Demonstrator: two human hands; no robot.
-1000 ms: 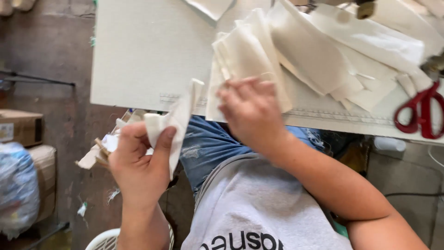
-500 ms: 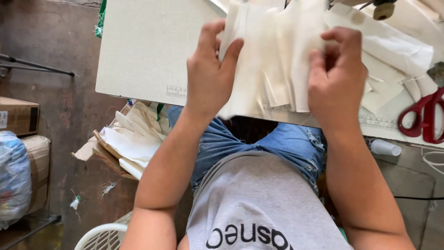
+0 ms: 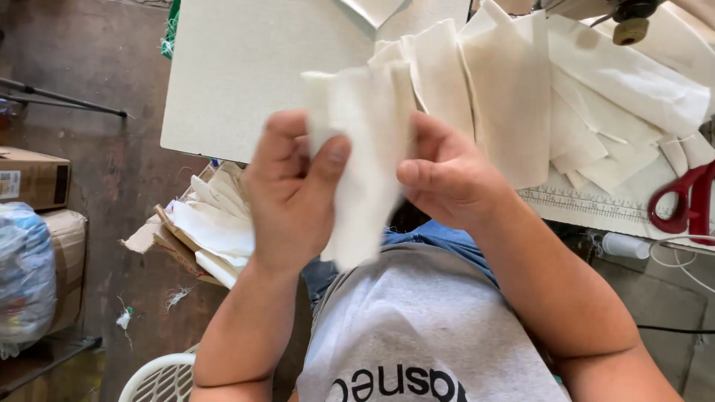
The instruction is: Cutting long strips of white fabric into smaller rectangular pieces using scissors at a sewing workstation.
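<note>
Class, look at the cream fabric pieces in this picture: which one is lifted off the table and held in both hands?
The cream fabric strip pinched between the left hand and right hand, hanging over the lap. The other pieces lie piled on the table.

A cream-white fabric piece (image 3: 365, 156), soft and slightly blurred, hung upright between the left hand (image 3: 294, 190) at its 9 o'clock and the right hand (image 3: 447, 179) at its 3 o'clock. Its top edge stood above both thumbs. Its lower end drooped toward 6 o'clock, off the surface (image 3: 246, 67).
</note>
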